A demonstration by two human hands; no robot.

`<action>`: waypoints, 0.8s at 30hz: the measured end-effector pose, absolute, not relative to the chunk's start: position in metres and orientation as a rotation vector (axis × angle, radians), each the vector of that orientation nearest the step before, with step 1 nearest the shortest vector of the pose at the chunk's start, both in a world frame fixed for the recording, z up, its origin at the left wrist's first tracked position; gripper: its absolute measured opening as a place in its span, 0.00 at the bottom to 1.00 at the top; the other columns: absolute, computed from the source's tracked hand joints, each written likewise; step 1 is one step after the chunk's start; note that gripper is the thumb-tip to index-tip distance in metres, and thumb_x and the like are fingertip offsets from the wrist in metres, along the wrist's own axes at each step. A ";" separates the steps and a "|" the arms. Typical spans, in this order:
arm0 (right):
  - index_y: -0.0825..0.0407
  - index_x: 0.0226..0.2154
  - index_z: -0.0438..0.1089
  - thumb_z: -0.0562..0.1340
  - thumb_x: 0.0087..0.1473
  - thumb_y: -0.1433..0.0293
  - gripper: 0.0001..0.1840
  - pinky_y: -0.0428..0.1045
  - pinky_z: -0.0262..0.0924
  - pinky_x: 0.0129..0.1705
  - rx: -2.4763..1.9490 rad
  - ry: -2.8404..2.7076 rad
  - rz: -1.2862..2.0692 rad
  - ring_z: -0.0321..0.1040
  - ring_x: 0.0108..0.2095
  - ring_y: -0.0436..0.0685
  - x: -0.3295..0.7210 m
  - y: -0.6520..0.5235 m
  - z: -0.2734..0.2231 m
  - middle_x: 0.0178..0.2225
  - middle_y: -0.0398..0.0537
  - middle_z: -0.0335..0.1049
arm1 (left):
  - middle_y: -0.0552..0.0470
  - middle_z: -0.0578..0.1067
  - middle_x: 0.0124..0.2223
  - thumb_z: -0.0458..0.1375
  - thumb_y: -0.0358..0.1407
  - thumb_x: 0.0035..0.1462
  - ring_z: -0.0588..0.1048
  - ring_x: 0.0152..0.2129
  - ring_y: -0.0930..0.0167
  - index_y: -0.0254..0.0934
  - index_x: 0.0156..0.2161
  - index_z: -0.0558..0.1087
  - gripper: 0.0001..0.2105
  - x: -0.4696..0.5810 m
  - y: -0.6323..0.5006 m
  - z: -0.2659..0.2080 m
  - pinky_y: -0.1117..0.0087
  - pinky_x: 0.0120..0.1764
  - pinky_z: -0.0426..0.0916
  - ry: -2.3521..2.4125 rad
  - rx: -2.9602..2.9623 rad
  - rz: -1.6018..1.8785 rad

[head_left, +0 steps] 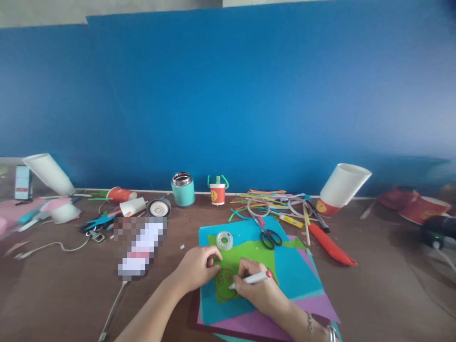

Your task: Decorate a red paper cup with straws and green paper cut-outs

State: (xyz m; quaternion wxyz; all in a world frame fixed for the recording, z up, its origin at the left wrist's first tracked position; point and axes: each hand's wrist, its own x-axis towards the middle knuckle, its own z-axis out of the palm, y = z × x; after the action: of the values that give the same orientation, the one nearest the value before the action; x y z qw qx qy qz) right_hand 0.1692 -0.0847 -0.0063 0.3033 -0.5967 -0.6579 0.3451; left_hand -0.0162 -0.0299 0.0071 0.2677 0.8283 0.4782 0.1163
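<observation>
My right hand (254,282) is closed round a white marker (254,277) with a red end, its tip on a piece of green paper (261,256). Under the tip is a drawn round face (224,281) with two ringed eyes. At the left edge of the same paper rests my left hand (199,267), holding nothing, its fingers bent and the thumb apart from them. Blue sheets (299,275) and purple sheets (315,308) lie beneath the green one. A roll of clear tape (224,241) sits just beyond my left hand, and black-handled scissors (270,238) lie beyond my right.
A phone (142,249), blurred out, lies left on its cable. Along the blue wall stand a teal jar (183,190), a red paper cup (217,194) with green arms and a stack of cups (342,187). Coloured sticks (265,197) and a red pouch (331,244) lie to the right.
</observation>
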 end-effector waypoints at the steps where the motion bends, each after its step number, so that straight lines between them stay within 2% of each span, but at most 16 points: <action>1: 0.50 0.16 0.53 0.57 0.42 0.71 0.11 0.42 0.43 0.18 -1.582 -1.743 0.919 0.49 0.18 0.46 0.170 -0.085 -0.007 0.13 0.35 0.52 | 0.59 0.71 0.25 0.56 0.34 0.49 0.69 0.23 0.73 0.41 0.35 0.72 0.06 -0.016 -0.030 0.007 0.76 0.25 0.54 1.288 2.234 0.317; 17: 0.50 0.16 0.52 0.56 0.43 0.72 0.11 0.41 0.45 0.19 -1.559 -1.686 0.947 0.51 0.18 0.46 0.170 -0.083 -0.005 0.14 0.36 0.55 | 0.59 0.70 0.24 0.57 0.35 0.49 0.68 0.22 0.74 0.41 0.34 0.72 0.06 -0.016 -0.030 0.008 0.76 0.25 0.54 1.280 2.203 0.335; 24: 0.50 0.16 0.53 0.57 0.42 0.72 0.11 0.41 0.44 0.18 -1.555 -1.717 0.952 0.49 0.18 0.46 0.171 -0.085 -0.007 0.13 0.35 0.52 | 0.59 0.70 0.24 0.56 0.35 0.49 0.68 0.21 0.74 0.41 0.34 0.72 0.05 -0.016 -0.031 0.009 0.76 0.25 0.54 1.286 2.199 0.335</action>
State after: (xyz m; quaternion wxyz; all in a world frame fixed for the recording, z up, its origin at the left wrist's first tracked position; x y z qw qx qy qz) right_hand 0.1708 -0.0850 -0.0068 0.3130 -0.5896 -0.6512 0.3610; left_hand -0.0160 -0.0311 0.0093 0.2823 0.8211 0.4800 0.1249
